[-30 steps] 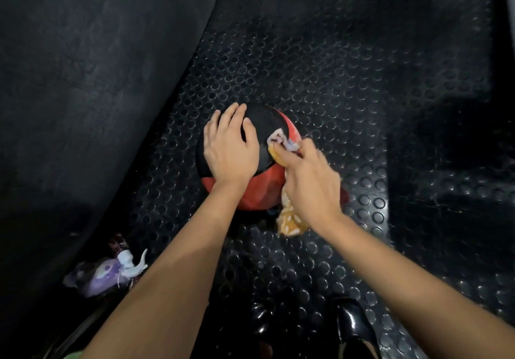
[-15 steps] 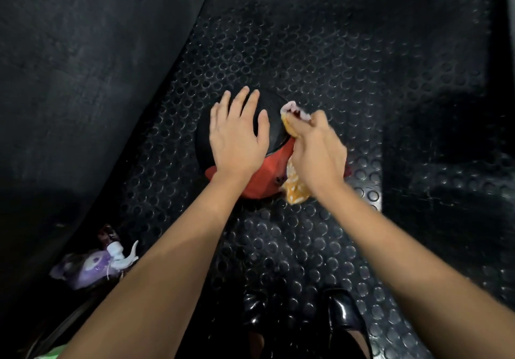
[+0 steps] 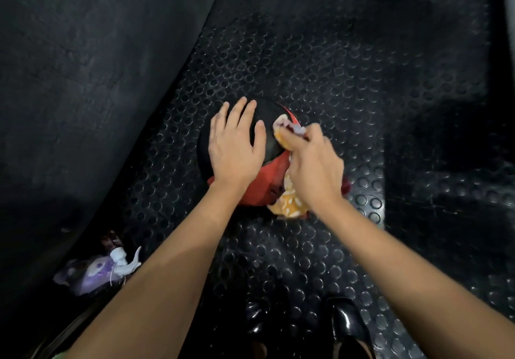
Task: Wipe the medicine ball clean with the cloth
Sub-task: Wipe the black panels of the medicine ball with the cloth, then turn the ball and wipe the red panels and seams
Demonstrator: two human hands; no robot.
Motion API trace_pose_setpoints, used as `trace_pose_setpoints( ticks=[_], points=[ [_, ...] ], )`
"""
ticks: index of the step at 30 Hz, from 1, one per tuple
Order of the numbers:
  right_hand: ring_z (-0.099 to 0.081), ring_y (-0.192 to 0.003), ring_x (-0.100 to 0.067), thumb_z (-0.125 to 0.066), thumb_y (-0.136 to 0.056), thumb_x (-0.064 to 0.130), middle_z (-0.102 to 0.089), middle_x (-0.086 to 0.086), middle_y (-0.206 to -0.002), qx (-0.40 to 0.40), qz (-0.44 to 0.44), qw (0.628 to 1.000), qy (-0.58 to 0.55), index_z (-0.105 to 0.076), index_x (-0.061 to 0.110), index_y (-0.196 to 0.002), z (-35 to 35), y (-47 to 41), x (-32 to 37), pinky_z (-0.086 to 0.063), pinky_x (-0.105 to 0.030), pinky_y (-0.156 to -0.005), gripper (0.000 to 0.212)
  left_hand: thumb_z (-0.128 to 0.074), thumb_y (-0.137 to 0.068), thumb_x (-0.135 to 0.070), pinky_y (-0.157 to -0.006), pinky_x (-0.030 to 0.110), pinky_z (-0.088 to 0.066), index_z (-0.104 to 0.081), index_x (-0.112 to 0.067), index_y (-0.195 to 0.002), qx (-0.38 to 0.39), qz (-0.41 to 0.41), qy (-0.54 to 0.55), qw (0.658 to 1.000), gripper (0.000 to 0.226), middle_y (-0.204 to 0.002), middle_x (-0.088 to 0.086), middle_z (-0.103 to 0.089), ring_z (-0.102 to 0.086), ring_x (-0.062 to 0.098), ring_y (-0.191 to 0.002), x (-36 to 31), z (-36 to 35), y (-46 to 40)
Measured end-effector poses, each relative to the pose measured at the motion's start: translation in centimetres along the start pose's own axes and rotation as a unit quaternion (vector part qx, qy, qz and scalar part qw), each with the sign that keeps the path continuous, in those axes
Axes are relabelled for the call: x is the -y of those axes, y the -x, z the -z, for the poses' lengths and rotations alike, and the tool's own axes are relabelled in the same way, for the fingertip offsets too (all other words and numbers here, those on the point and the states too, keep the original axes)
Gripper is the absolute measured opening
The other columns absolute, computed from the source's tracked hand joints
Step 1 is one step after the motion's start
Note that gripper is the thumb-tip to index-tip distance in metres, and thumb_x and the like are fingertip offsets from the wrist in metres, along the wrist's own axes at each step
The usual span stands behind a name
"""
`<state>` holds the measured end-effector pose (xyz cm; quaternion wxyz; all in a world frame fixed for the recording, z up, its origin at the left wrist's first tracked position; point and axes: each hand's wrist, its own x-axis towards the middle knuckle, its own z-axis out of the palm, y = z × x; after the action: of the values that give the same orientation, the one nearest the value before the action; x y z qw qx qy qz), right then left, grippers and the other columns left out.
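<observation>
The round black-and-red rubber medicine ball (image 3: 269, 146) sits on the dark studded rubber floor mat (image 3: 320, 60), directly under both hands. The left hand (image 3: 237, 146) lies flat on the ball's top, fingers straight and spread, steadying it. Just to its right, the right hand (image 3: 315, 163) is curled around the bunched orange-and-white patterned cloth (image 3: 289, 202), pressing one end against the ball's upper right side while the loose end hangs out below the wrist.

By the look of it, wiping is under way: the cloth is in contact with the ball, but only a small patch is being covered. Whether the ball's surface is clean yet cannot be told in this dim light; the underside and the area beneath the left palm likely remain to be wiped.

Well below and left of the left hand lies a purple-and-white soft toy (image 3: 97, 269); glossy black shoes (image 3: 348, 328) show near the bottom edge.
</observation>
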<state>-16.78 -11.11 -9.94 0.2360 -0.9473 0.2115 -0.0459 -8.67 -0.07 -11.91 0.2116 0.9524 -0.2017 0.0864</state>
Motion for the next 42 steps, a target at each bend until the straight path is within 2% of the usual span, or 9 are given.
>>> trace_pose_setpoints(
  ticks=[10,14,17,20,23,28,32,38,42],
  points=[
    [-0.033,-0.132,-0.032,-0.039,-0.098,0.012,-0.039,-0.002,-0.142,0.085,-0.115,0.981,-0.134,-0.047,0.037,-0.135,-1.1,-2.9,-6.2,-0.025,-0.043,-0.107,0.045,-0.037,-0.101,-0.032,-0.099,0.031,-0.035,-0.062,-0.021,-0.124,-0.005,0.027,0.118,0.993,0.037,-0.121,-0.006,-0.065,-0.05,0.017,-0.114,-2.0,2.1,0.1],
    [0.001,-0.145,-0.031,-0.037,-0.099,0.011,-0.016,0.0,-0.157,0.051,-0.172,0.957,-0.227,-0.046,0.039,-0.135,-2.9,-2.8,-7.4,0.0,-0.053,-0.116,0.046,-0.056,-0.094,-0.037,-0.101,0.038,-0.039,-0.057,-0.022,-0.128,-0.061,0.193,0.214,0.956,0.037,-0.116,-0.006,-0.065,-0.053,0.016,-0.111,1.4,2.0,-1.6],
    [-0.008,-0.145,-0.026,-0.036,-0.098,0.006,-0.025,0.0,-0.154,0.019,-0.238,0.914,-0.329,-0.047,0.032,-0.136,-3.0,-3.4,-7.1,-0.01,-0.048,-0.117,0.047,-0.066,-0.08,-0.056,-0.11,0.039,-0.033,-0.042,-0.021,-0.141,0.044,0.379,0.291,0.878,0.075,-0.141,0.001,-0.049,-0.044,0.02,-0.13,2.9,1.2,-1.7],
    [-0.043,-0.127,-0.021,-0.037,-0.096,0.004,-0.047,0.0,-0.139,-0.007,-0.301,0.878,-0.372,-0.048,0.026,-0.137,-2.5,-4.2,-6.9,-0.034,-0.037,-0.109,0.047,-0.073,-0.069,-0.059,-0.113,0.034,-0.029,-0.019,-0.018,-0.151,0.124,0.457,0.408,0.78,0.107,-0.153,0.005,-0.031,-0.035,0.021,-0.137,2.6,1.2,-1.6],
    [-0.051,-0.113,-0.019,-0.048,-0.094,0.013,-0.055,-0.002,-0.126,0.017,-0.355,0.834,-0.421,-0.051,0.018,-0.131,-2.0,-5.5,-7.4,-0.042,-0.033,-0.098,0.038,-0.07,-0.064,-0.065,-0.111,0.039,-0.025,-0.007,-0.022,-0.153,0.198,0.469,0.406,0.759,0.118,-0.157,0.004,-0.022,-0.027,0.024,-0.142,2.9,1.3,-1.4],
    [-0.064,-0.089,-0.026,-0.061,-0.079,0.041,-0.069,-0.011,-0.102,0.159,-0.451,0.724,-0.497,-0.065,0.012,-0.108,-1.0,-6.3,-9.1,-0.051,-0.035,-0.079,0.041,-0.067,-0.029,-0.091,-0.098,0.044,-0.044,-0.032,-0.035,-0.146,0.34,0.462,0.431,0.696,0.133,-0.142,-0.003,-0.047,-0.05,0.019,-0.123,3.8,0.8,-0.8],
    [-0.062,-0.088,-0.025,-0.054,-0.085,0.057,-0.066,-0.007,-0.1,0.222,-0.435,0.706,-0.514,-0.062,0.018,-0.096,-1.3,-6.6,-9.0,-0.047,-0.035,-0.071,0.041,-0.064,-0.031,-0.085,-0.071,0.035,-0.046,-0.049,-0.03,-0.135,0.363,0.432,0.447,0.694,0.118,-0.114,-0.006,-0.061,-0.056,0.013,-0.094,3.5,1.5,-1.1],
    [-0.065,-0.093,-0.028,-0.054,-0.083,0.06,-0.07,-0.009,-0.102,0.224,-0.429,0.711,-0.511,-0.064,0.017,-0.115,-2.3,-5.9,-9.1,-0.05,-0.036,-0.077,0.055,-0.059,-0.049,-0.086,-0.097,0.039,-0.044,-0.056,-0.031,-0.129,0.319,0.405,0.484,0.707,0.097,-0.124,-0.005,-0.062,-0.055,0.014,-0.115,3.7,1.0,-0.4],
    [-0.069,-0.076,-0.023,-0.046,-0.091,0.052,-0.073,-0.007,-0.086,0.198,-0.416,0.685,-0.564,-0.07,0.017,-0.098,-3.0,-4.2,-9.7,-0.048,-0.033,-0.069,0.043,-0.032,-0.074,-0.085,-0.09,0.034,-0.047,-0.062,-0.027,-0.126,0.246,0.425,0.499,0.714,0.083,-0.12,0.0,-0.065,-0.058,0.016,-0.113,3.7,-0.3,0.6]
  ],
)
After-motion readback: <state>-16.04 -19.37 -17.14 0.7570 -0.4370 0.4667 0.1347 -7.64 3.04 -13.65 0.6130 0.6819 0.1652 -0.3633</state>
